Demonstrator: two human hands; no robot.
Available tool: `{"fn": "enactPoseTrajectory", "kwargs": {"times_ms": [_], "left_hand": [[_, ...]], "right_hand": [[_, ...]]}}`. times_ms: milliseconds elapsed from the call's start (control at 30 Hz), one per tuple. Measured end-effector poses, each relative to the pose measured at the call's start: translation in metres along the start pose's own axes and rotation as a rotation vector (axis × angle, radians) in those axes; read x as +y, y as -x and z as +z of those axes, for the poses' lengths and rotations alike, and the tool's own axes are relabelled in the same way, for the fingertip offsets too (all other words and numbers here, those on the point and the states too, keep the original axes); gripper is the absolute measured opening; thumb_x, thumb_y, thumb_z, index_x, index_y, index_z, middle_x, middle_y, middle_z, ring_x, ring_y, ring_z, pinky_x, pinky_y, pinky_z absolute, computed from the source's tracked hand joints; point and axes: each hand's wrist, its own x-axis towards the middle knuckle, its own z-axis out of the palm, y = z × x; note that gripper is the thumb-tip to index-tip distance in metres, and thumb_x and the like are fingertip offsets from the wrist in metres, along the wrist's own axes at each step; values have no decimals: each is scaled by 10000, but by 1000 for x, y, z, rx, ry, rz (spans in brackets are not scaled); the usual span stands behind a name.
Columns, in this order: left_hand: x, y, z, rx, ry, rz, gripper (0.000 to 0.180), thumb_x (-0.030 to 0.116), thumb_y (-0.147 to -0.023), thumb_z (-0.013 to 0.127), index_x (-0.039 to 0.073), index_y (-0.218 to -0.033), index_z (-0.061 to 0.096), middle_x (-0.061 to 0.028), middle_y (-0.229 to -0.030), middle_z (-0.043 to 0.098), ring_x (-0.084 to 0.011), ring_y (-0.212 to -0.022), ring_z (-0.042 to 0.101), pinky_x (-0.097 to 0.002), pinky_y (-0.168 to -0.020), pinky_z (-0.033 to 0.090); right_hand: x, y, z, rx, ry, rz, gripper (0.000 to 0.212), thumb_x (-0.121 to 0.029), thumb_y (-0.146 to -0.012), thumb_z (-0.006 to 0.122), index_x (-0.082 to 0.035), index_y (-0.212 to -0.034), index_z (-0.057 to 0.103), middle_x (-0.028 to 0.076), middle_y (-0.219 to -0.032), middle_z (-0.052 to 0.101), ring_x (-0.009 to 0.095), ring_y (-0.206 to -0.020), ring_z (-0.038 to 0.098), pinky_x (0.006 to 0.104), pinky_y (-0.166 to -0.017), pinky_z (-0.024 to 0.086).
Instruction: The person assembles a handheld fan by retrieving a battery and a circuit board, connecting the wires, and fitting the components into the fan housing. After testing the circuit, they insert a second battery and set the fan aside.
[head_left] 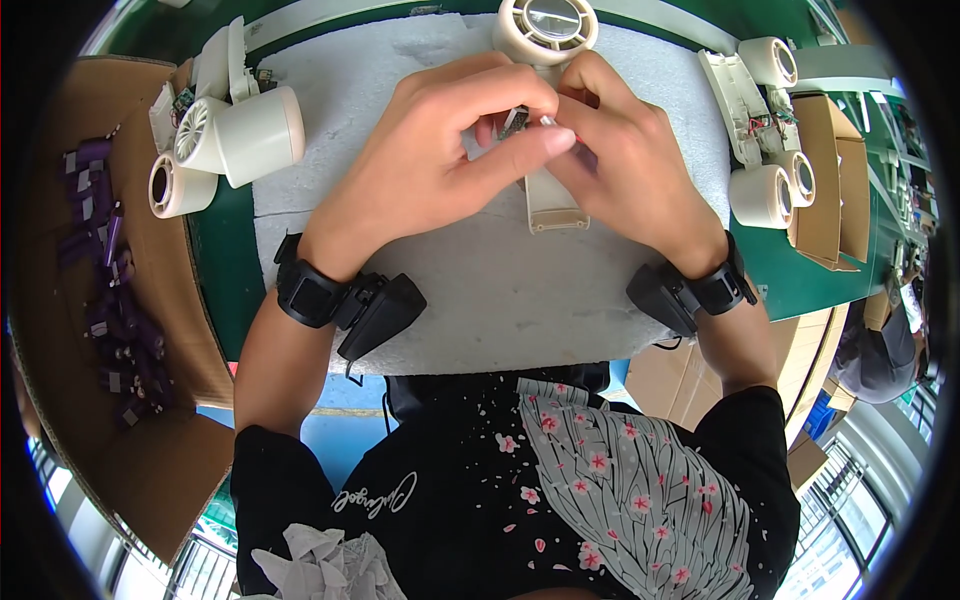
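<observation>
At my far left is an open cardboard box [170,300], with a jumble of purple cylinders [112,250] lying inside. Just to the right of it, cream housing parts [262,138] sit in a cluster, one showing a round grille; a small circuit board [184,100] peeks out among them. A strip of green tabletop [222,260] shows below, and then the pale foam sheet [320,80] spreads beneath my work. My left wrist carries a black strap [305,290] with a bulky unit on it.

My left hand [440,150] reaches in over the middle of the sheet, thumb and forefinger curved toward my other fingers. Between us is the cream device [556,200]: its round, fan-like head lies beyond my knuckles and its handle end shows below them. A small metallic part [514,123] shows in the gap behind my left thumb. My right hand [640,155] meets the left, fingers bent inward over the device. My fingertips hide one another, so I cannot tell whether either hand is clamped on anything.

Farther right, an open cream shell [735,105] with coloured wires lies near round-ended pieces [758,195], beside a smaller carton [815,180].
</observation>
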Motion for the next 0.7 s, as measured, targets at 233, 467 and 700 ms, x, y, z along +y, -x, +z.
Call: {"fn": "enactPoseTrajectory", "kwargs": {"times_ms": [233, 467, 700], "left_hand": [[-10, 1, 7, 102, 148, -168, 213, 232, -908, 679, 26, -872, 643, -21, -722, 574, -88, -615, 505, -240, -562, 412], [-8, 0, 5, 109, 455, -318, 200, 191, -916, 683, -8, -927, 672, 16, -762, 604, -38, -658, 504, -205, -573, 408], [-11, 0, -10, -21, 404, -321, 166, 54, -863, 716, 8, -1007, 647, -14, -881, 640, -66, -767, 570, -216, -658, 466]], "right_hand": [[11, -3, -3, 67, -217, -69, 172, -22, -800, 715, -3, -953, 640, 70, -915, 552, 173, -682, 570, 273, -573, 462], [13, -2, -2, 129, -398, 15, 92, -83, -840, 717, -54, -927, 710, 57, -830, 588, 173, -662, 580, 286, -574, 455], [14, 0, -6, 40, -404, 86, 94, -51, -880, 682, 28, -929, 693, 56, -900, 563, 109, -654, 544, 235, -537, 427]]}}
